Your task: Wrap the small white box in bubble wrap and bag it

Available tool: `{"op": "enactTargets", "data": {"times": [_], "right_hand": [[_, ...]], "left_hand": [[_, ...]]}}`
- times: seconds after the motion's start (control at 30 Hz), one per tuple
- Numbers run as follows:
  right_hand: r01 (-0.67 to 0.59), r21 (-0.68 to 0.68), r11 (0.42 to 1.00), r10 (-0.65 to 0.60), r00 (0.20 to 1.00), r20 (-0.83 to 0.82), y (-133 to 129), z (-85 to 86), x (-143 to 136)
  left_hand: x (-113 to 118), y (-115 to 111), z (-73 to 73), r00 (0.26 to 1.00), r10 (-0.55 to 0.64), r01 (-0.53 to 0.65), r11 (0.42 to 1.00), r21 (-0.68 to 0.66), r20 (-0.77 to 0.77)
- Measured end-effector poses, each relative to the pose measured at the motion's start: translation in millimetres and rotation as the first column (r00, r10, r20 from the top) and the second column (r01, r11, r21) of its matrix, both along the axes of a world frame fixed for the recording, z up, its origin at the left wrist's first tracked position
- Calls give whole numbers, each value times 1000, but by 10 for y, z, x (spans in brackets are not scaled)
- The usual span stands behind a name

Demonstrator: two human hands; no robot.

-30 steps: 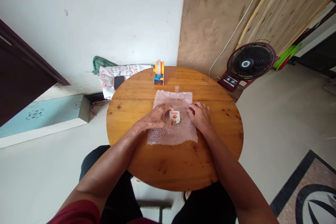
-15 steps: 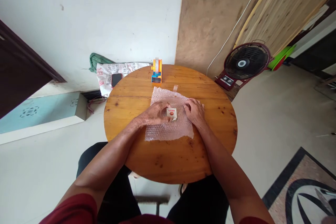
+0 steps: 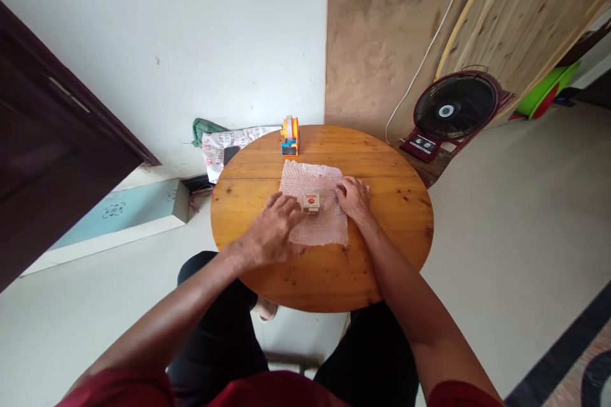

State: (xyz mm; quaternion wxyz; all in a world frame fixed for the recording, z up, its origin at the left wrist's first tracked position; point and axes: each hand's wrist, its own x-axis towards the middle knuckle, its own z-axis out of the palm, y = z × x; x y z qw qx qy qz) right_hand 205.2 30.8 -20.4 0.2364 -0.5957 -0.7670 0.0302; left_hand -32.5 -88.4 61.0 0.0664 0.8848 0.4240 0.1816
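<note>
A small white box [image 3: 312, 202] with a red print stands on a sheet of bubble wrap [image 3: 319, 231] in the middle of the round wooden table. Left of the box, over the wrap's near left edge, is my left hand [image 3: 277, 229], its fingers apart and somewhat blurred, holding nothing. My right hand [image 3: 354, 198] rests at the right edge of the wrap, fingers curled; whether the wrap's edge is pinched between them is too small to tell.
An orange and blue tape dispenser [image 3: 290, 137] stands at the back of the table [image 3: 391, 203]. Behind the table's left edge lies a printed white sack [image 3: 212, 156] with a dark phone-like object. A dark red fan [image 3: 446, 111] is beyond the right edge.
My left hand has come off the box and moved left and nearer to me. The box remains on the wrap. My right hand stays at the wrap's edge, and the camera view has shifted.
</note>
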Motion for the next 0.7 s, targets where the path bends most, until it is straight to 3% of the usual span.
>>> {"op": "enactTargets", "data": {"times": [0.1,0.2,0.27,0.37,0.47,0.57,0.7], "right_hand": [[9,5,1000,-9,1000,-8,-7,1,-8],[24,7,1000,-24,1000,-3,-7,0,-10],[34,0,999,-34,999,3,-6,1,-5],[22,-11,1000,-22,1000,4,-4,7,6],[11,-21,1000,-11,1000,6,6,12,8],[34,-24,999,-33,999,21,17,10,-1],[35,-12,999,-35,999,21,15,4,-6]], "left_hand": [[77,-278,-288,991,95,-83,989,123,-92],[116,-247,-537,977,205,-189,960,209,-57],[131,-127,-560,976,218,-215,944,252,14],[142,6,-410,977,185,-207,948,242,109],[145,-30,-284,987,132,-146,972,185,90],[156,-162,-372,997,78,-74,986,151,-20],[171,-222,-596,990,139,-133,968,211,-16]]}}
